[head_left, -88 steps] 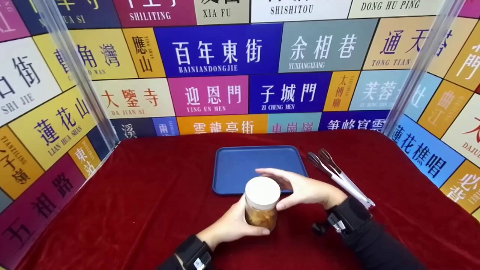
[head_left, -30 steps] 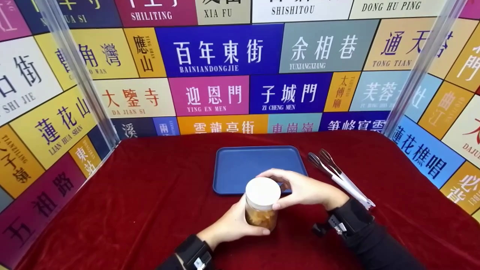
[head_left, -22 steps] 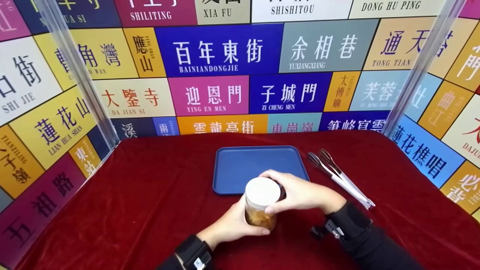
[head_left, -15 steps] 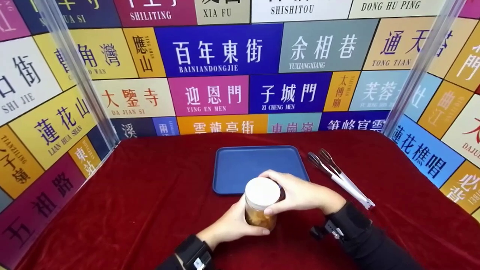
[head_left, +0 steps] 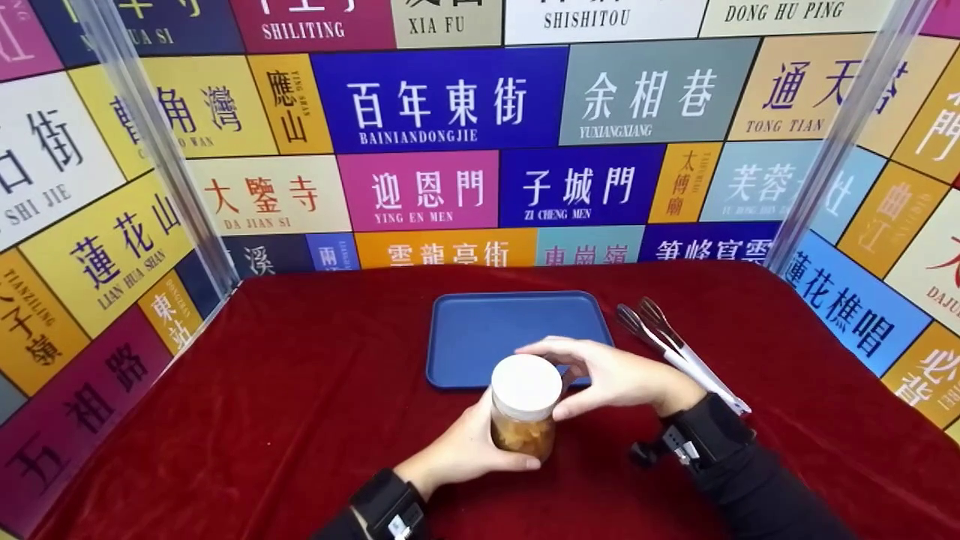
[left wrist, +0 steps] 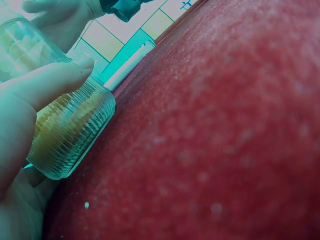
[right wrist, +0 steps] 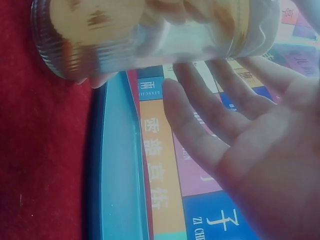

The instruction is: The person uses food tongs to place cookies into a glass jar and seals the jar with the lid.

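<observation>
A clear ribbed jar (head_left: 523, 439) with a white lid (head_left: 527, 382) and yellowish-brown pieces inside stands upright in front of the tray. My left hand (head_left: 461, 454) grips its body, thumb across the near side; in the left wrist view the ribbed lower part of the jar (left wrist: 75, 130) shows below that thumb. Around the lid's right and far sides, my right hand (head_left: 619, 379) is spread, with its thumb close to the lid's lower rim. In the right wrist view, the right hand's fingers (right wrist: 200, 130) are loosely extended beside the jar (right wrist: 165, 40).
Behind the jar lies a blue tray (head_left: 480, 330) on the red cloth (head_left: 300, 390). Tongs (head_left: 690, 360) with white handles and dark tips lie right of the tray, near the right wrist. A wall of printed signs (head_left: 435, 101) encloses the back and sides.
Half a second ago my right hand held the lid with the thumb turned toward its near side. Now it has swung back right and loosened, its fingers spread. The left hand and jar stayed put.
</observation>
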The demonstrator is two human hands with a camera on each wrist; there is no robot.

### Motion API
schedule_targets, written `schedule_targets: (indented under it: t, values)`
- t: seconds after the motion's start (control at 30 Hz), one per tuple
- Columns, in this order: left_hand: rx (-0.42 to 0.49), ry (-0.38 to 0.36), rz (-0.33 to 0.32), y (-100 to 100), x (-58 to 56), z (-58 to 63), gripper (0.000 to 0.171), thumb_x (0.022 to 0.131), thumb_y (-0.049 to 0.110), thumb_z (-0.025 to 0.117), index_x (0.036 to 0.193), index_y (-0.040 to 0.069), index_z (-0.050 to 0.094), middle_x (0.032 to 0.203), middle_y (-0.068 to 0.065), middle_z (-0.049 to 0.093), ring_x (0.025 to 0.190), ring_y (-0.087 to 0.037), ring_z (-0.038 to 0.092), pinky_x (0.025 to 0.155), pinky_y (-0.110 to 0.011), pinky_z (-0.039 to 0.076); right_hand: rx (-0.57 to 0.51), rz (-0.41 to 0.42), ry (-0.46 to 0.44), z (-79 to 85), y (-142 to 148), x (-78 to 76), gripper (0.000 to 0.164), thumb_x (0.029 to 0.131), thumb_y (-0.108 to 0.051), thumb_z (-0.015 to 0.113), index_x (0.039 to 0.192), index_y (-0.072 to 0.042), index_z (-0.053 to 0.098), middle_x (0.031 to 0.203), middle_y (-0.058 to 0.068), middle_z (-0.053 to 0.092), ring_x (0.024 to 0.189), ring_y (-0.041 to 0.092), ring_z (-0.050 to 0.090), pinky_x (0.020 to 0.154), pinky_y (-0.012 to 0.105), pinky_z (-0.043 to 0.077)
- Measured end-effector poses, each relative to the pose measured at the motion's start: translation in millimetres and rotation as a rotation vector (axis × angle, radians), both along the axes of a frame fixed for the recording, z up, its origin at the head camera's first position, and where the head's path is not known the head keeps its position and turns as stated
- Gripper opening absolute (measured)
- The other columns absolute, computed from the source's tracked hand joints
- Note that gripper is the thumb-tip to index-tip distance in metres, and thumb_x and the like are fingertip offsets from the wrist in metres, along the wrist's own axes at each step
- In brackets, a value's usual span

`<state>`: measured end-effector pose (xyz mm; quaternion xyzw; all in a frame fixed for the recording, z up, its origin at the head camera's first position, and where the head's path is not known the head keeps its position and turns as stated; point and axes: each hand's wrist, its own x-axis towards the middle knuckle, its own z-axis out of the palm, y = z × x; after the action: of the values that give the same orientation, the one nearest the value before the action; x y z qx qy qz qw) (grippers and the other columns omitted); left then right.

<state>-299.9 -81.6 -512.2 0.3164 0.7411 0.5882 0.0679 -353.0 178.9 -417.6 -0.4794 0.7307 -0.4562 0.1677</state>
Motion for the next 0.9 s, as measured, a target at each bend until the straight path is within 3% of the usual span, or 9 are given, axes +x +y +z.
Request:
schedule_targets:
  t: [0.13,0.33,0.63,0.77,0.9]
  values:
    - [0.006,0.004,-0.003,0,-0.4,-1.1,0.111,0.077,0.019,0.098,0.164,0.024,0.029,0.149,0.010,0.056,0.137,-0.013,0.055,0.119,-0.035,0.041,0.002,0.003,0.024,-2.9,-1,-2.3,0.072,0.091,-0.014,0.087,0.154,-0.012,0.053,0.147,0.007,0.060,0.131,0.023,0.060,0.101,0.041,0.056]
    - [0.017,-0.001,-0.013,0,-0.3,-0.7,0.112,0.077,0.019,0.098,0.165,0.024,0.028,0.149,0.009,0.056,0.137,-0.014,0.056,0.119,-0.035,0.041,0.025,-0.080,0.020,-4.8,-4,0.1,0.069,0.087,-0.018,0.090,0.146,-0.013,0.055,0.139,0.003,0.066,0.128,0.022,0.062,0.097,0.043,0.057]
    - [0.000,0.000,-0.002,0,-0.6,-0.1,0.109,0.077,0.021,0.098,0.162,0.024,0.031,0.148,0.009,0.056,0.135,-0.014,0.056,0.118,-0.034,0.042,0.145,-0.208,0.196,0.2,-12,13.0,0.076,0.081,-0.039,0.095,0.137,-0.015,0.050,0.127,-0.002,0.067,0.119,0.020,0.064,0.098,0.037,0.054]
    - [-0.005,-0.001,0.005,0,-0.6,-0.6,0.109,0.077,0.022,0.098,0.162,0.024,0.031,0.148,0.009,0.057,0.134,-0.014,0.057,0.117,-0.035,0.042,0.139,-0.200,0.202,0.9,-12,13.4,0.077,0.081,-0.038,0.095,0.139,-0.016,0.050,0.128,-0.003,0.067,0.121,0.020,0.065,0.102,0.037,0.051]
    - [-0.004,-0.012,0.004,0,-0.2,-0.3,0.108,0.077,0.021,0.098,0.162,0.023,0.032,0.147,0.009,0.057,0.134,-0.013,0.057,0.118,-0.035,0.042,0.077,-0.117,0.114,-1.4,-8,8.0,0.086,0.084,-0.032,0.093,0.154,-0.014,0.046,0.141,-0.002,0.063,0.131,0.021,0.061,0.107,0.041,0.051]
